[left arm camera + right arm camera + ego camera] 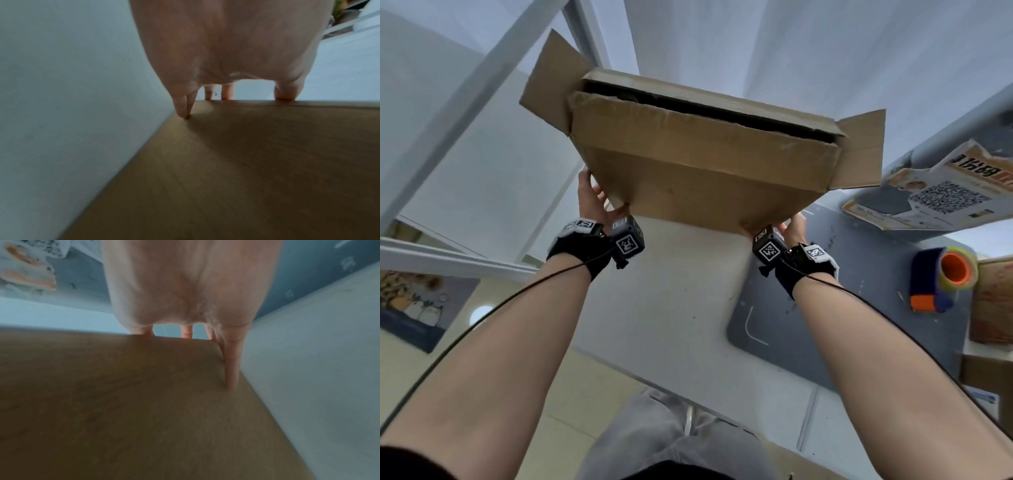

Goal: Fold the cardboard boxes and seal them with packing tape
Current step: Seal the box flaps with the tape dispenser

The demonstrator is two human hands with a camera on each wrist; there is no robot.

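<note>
The person holds the cardboard box (698,161) up off the white table (671,325), tilted, its end flaps sticking out at either side. The left hand (594,202) and right hand (791,229) each grip a near corner, thumb on one face and fingers curled behind. A tape dispenser (941,277) lies on the grey mat (859,308), well to the right.

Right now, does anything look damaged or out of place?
Yes. The cardboard box, held up by the left hand and right hand, has a ragged, crumpled flap edge. A torn poster lies on the table.
</note>
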